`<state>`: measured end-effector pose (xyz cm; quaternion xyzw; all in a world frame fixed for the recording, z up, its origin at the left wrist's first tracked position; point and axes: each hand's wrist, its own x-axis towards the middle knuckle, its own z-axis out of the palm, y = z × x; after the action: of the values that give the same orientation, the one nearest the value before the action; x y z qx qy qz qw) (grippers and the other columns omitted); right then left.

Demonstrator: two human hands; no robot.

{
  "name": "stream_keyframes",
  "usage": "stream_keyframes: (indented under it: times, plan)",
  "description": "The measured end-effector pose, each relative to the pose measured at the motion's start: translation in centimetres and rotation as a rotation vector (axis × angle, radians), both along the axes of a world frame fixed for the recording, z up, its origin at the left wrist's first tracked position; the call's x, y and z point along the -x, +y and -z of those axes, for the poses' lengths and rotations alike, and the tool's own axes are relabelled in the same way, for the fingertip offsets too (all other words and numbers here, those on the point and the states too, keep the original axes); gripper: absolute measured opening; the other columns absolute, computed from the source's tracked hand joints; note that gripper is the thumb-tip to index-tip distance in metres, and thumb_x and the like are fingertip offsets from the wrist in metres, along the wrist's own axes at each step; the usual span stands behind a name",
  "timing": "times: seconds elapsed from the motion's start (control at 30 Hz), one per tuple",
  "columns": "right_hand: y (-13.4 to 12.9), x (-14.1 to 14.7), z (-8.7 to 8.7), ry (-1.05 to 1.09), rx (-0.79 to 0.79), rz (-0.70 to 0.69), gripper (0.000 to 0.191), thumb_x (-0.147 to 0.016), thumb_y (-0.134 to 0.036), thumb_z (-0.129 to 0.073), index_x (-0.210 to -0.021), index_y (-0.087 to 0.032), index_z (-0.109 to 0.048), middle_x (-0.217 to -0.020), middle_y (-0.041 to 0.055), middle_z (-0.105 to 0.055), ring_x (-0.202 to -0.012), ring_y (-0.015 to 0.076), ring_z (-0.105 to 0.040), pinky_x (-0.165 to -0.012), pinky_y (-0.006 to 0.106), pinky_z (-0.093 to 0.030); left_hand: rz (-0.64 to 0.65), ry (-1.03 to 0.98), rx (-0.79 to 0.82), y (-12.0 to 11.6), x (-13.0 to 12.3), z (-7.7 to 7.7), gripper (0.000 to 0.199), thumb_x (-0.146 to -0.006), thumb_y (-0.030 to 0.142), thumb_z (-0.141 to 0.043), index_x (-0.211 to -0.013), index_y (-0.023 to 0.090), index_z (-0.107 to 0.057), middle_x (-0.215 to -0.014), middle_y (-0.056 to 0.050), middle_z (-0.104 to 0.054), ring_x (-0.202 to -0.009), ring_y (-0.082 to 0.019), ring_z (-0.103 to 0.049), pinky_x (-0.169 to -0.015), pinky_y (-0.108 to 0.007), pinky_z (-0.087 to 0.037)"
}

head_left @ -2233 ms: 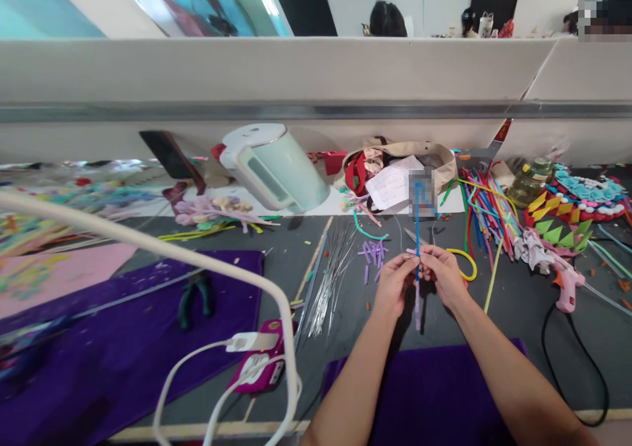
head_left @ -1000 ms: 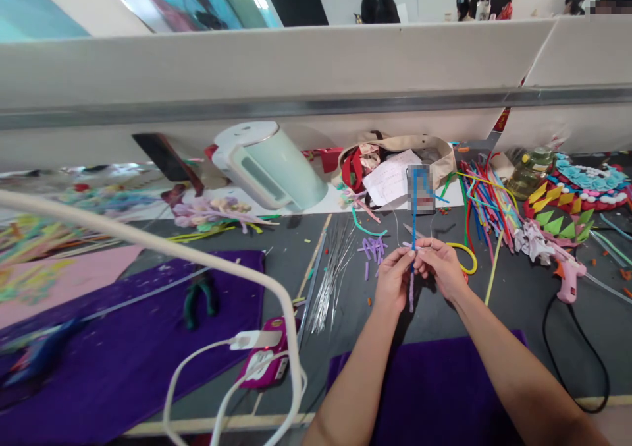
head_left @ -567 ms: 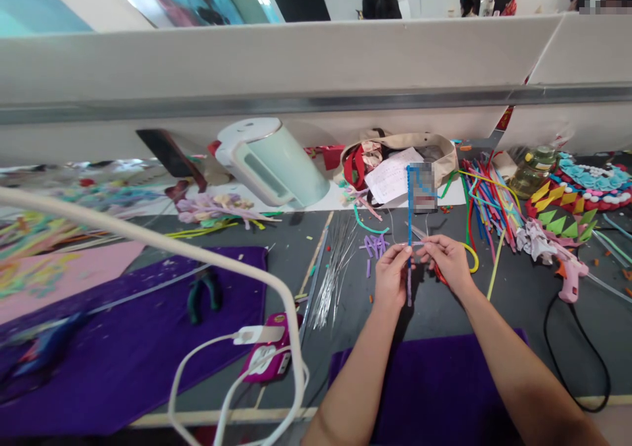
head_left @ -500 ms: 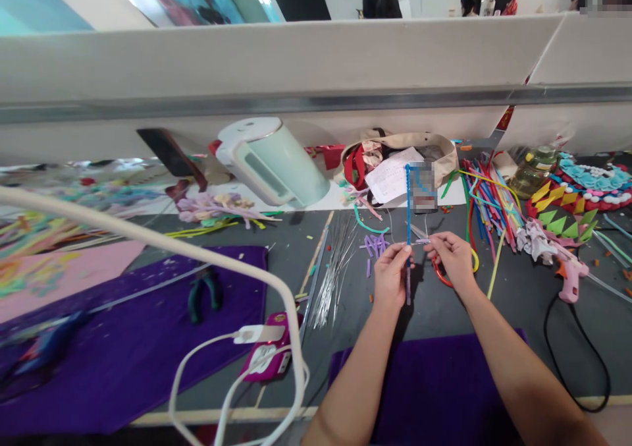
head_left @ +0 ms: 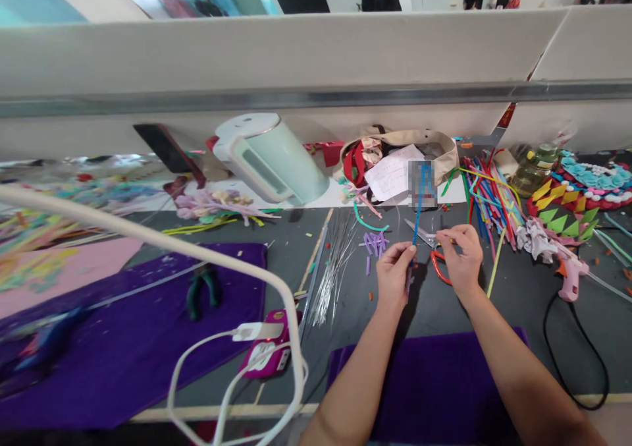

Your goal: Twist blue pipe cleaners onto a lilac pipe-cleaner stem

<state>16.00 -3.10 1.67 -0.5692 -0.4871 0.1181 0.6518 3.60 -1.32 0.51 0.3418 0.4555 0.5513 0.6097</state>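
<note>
On the table (head_left: 355, 317), left to right:

- Purple cloth (head_left: 143, 340), spread flat, with green-handled pliers (head_left: 193, 302) on it.
- Pale green kettle (head_left: 296, 169), at the back.
- Magenta box (head_left: 270, 362), white plug at its top.
- Silver wires (head_left: 326, 294), loose bundle.
- Short purple pieces (head_left: 374, 243), a small heap just beyond my fingers.
- My left hand (head_left: 393, 276): thumb and fingers closed on a blue pipe cleaner (head_left: 417, 221), which stands up from the pinch, leaning slightly right; its upper end overlaps a blurred patch before the beige bag (head_left: 447, 159).
- Scissors (head_left: 429, 240), red-handled, lying between my hands.
- My right hand (head_left: 465, 256): fingertips pinched together on a small pale piece (head_left: 441, 233), detail unclear, apart from the pipe cleaner.
- Coloured pipe cleaners (head_left: 488, 192), heaped.
- Pink glue gun (head_left: 571, 280), black cord trailing towards me.
</note>
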Motion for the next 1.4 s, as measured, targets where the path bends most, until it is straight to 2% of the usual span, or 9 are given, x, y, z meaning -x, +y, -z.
stream_keyframes:
  times: [0.1, 0.23, 0.3, 0.43, 0.6, 0.9, 1.13, 1.27, 1.4]
  plan:
    - [0.5, 0.0, 0.6, -0.060, 0.042, -0.017, 0.011, -0.078, -0.032, -0.062, -0.077, -0.023, -0.070, -0.090, 0.0052, -0.053, -0.090, 0.0187, -0.053, -0.079, 0.035, -0.045, 0.039, 0.087, -0.085, -0.2, -0.1, 0.1, 0.018, -0.065, 0.031, -0.071, -0.076, 0.017, -0.067, -0.069, 0.000, -0.057, -0.059, -0.009, -0.051, -0.054, -0.020, -0.042]
    - [0.9, 0.2, 1.4, -0.032, 0.100, -0.078, 0.013, -0.077, -0.032, -0.063, -0.073, -0.022, -0.069, -0.100, 0.0066, -0.052, -0.099, 0.0200, -0.052, -0.085, 0.036, -0.045, 0.066, 0.205, -0.215, -0.4, -0.2, 0.0, 0.013, -0.066, 0.028, -0.070, -0.071, 0.016, -0.068, -0.094, -0.006, -0.058, -0.081, -0.014, -0.055, -0.064, -0.022, -0.044]
    - [1.0, 0.3, 1.6, -0.021, 0.113, -0.106, 0.013, -0.077, -0.032, -0.063, -0.072, -0.021, -0.069, -0.103, 0.0069, -0.051, -0.102, 0.0204, -0.052, -0.087, 0.036, -0.044, 0.088, 0.230, -0.234, -0.3, -0.2, -0.1, 0.012, -0.067, 0.027, -0.069, -0.071, 0.016, -0.068, -0.097, -0.007, -0.060, -0.085, -0.016, -0.055, -0.067, -0.024, -0.044]
    - [1.0, 0.4, 1.6, -0.026, 0.133, -0.157, 0.011, -0.077, -0.030, -0.062, -0.073, -0.021, -0.068, -0.104, 0.0069, -0.052, -0.104, 0.0207, -0.051, -0.089, 0.035, -0.043, 0.071, 0.242, -0.214, -0.3, -0.3, -0.2, 0.012, -0.067, 0.027, -0.068, -0.067, 0.016, -0.066, -0.081, -0.004, -0.062, -0.078, -0.015, -0.056, -0.070, -0.025, -0.042]
    - [1.1, 0.4, 1.7, -0.051, 0.189, -0.259, 0.007, -0.076, -0.027, -0.063, -0.075, -0.021, -0.068, -0.104, 0.0066, -0.054, -0.103, 0.0205, -0.052, -0.089, 0.035, -0.043, 0.067, 0.212, -0.102, -0.3, -0.4, 0.2, 0.017, -0.066, 0.031, -0.068, -0.071, 0.015, -0.067, -0.067, 0.000, -0.062, -0.061, -0.011, -0.053, -0.061, -0.022, -0.041]
    - [1.0, 0.4, 1.7, -0.119, 0.219, -0.218, 0.009, -0.077, -0.024, -0.060, -0.070, -0.020, -0.063, -0.102, 0.0068, -0.054, -0.100, 0.0202, -0.052, -0.087, 0.035, -0.042, 0.089, 0.276, -0.081, 0.0, -0.3, 0.9, 0.021, -0.062, 0.033, -0.070, -0.071, 0.014, -0.067, -0.068, -0.002, -0.065, -0.060, -0.012, -0.055, -0.060, -0.023, -0.044]
    - [0.9, 0.4, 1.5, -0.112, 0.231, -0.219, 0.009, -0.076, -0.024, -0.059, -0.068, -0.020, -0.061, -0.101, 0.0066, -0.053, -0.100, 0.0206, -0.052, -0.088, 0.036, -0.041, 0.131, 0.234, -0.038, -0.4, -0.4, 0.0, 0.020, -0.063, 0.033, -0.070, -0.068, 0.014, -0.064, -0.062, -0.002, -0.064, -0.059, -0.013, -0.059, -0.058, -0.024, -0.045]
    - [1.0, 0.2, 1.3, -0.034, 0.243, -0.263, 0.011, -0.078, -0.023, -0.057, -0.067, -0.020, -0.058, -0.091, 0.0043, -0.054, -0.085, 0.0167, -0.055, -0.074, 0.030, -0.045, 0.160, 0.174, -0.009, -0.7, -0.4, -0.7, 0.021, -0.065, 0.033, -0.068, -0.076, 0.015, -0.066, -0.068, -0.001, -0.065, -0.061, -0.014, -0.061, -0.057, -0.024, -0.047]
    - [1.1, 0.1, 1.1, -0.019, 0.266, -0.287, 0.013, -0.077, -0.023, -0.057, -0.065, -0.019, -0.056, -0.081, 0.0016, -0.054, -0.071, 0.0136, -0.053, -0.064, 0.026, -0.043, 0.160, 0.201, -0.033, -0.9, -0.3, -0.9, 0.023, -0.065, 0.033, -0.068, -0.081, 0.016, -0.066, -0.074, -0.002, -0.065, -0.061, -0.014, -0.062, -0.053, -0.024, -0.048]
